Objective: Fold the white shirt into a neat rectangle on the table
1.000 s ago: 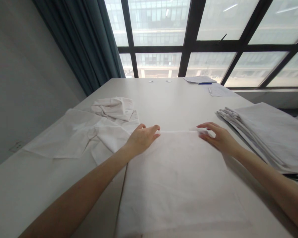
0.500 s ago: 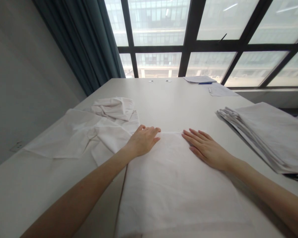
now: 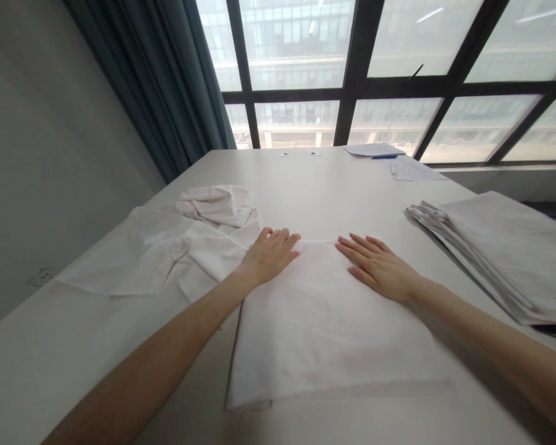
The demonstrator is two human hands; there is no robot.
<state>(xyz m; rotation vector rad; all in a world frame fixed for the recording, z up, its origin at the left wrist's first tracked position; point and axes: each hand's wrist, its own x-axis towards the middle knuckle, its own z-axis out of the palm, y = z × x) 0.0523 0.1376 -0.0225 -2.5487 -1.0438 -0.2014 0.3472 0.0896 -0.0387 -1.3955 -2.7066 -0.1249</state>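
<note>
A folded white cloth lies in front of me on the white table, its near edge running fairly straight. At its far left corner is my left hand, fingers bent, with a bit of the cloth's far edge showing between thumb and forefinger. My right hand rests palm down on the far right part of the cloth, fingers stretched out. Just left of the folded cloth lies a loose, crumpled white cloth, partly behind my left hand and forearm.
On the right of the table sits a stack of folded white cloths, with something black under its near edge. Papers and a blue pen lie at the far end, before the windows. A dark curtain hangs at the left.
The folded cloth has shifted away from me, so its near edge now shows in full. Both hands have moved slightly forward with it, and my left thumb is closer to the forefinger.
</note>
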